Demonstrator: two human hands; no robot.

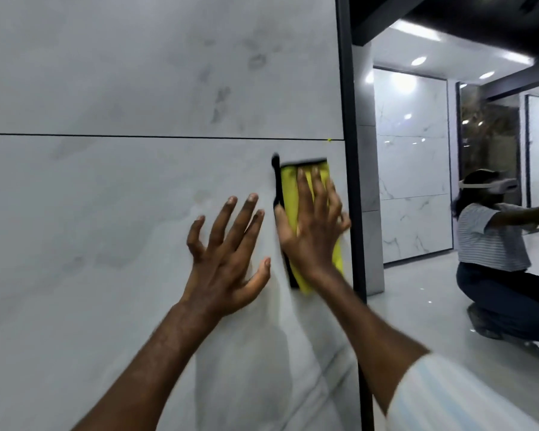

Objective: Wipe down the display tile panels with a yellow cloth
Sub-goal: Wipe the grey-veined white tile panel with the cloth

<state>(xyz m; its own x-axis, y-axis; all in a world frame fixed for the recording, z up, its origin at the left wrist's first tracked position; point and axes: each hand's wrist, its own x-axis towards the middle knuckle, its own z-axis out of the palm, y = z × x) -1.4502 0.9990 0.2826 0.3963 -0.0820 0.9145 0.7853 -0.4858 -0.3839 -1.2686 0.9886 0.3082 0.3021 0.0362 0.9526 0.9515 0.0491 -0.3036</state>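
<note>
A large grey marble-look tile panel [122, 213] fills the left of the head view, with a thin dark joint line across it. My right hand [311, 225] presses a folded yellow cloth [288, 194] flat against the panel near its right edge, fingers spread straight over it. The cloth has a dark border on its left side. My left hand [227, 256] rests on the panel just left of the cloth, fingers spread, holding nothing.
A black metal frame post [350, 181] runs along the panel's right edge. Beyond it, glossy white marble panels [413, 166] line the showroom. A person in a striped shirt [492, 237] crouches on the shiny floor at the right.
</note>
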